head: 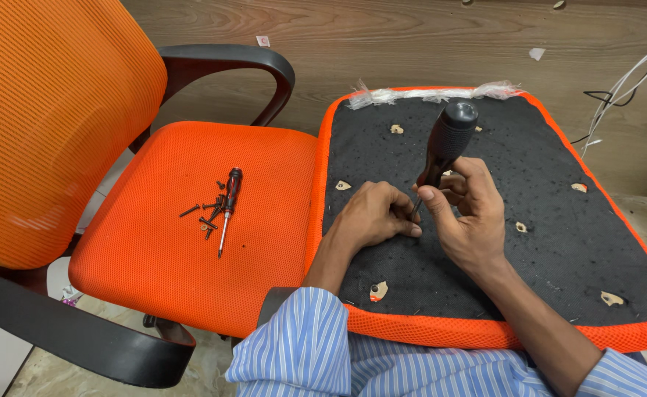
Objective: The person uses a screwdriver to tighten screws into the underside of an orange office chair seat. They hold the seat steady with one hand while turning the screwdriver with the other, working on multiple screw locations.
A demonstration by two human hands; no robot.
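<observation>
two hands at work over an upturned seat pad (559, 220), black fabric underside facing up, orange mesh edging round it, resting across the lap. right hand (470, 220) clamped round the lower shaft end of a big black-handled screwdriver (447, 143), handle tilted up and away, tip down against the black fabric. left hand (375, 217) curled just beside that tip, fingers closed as if pinching something small at the point; what it pinches too small to tell. several small torn holes showing pale wood across the underside (379, 290). clear plastic wrap (434, 93) bunched along the far edge of the pad. to the left, an orange mesh office chair (154, 220) with black armrests; on its seat a smaller red-and-black screwdriver (227, 206) lying among a scatter of dark screws (204, 217). blue striped sleeves (301, 345) at the bottom. white cables (625, 88) by the wooden wall at right.
</observation>
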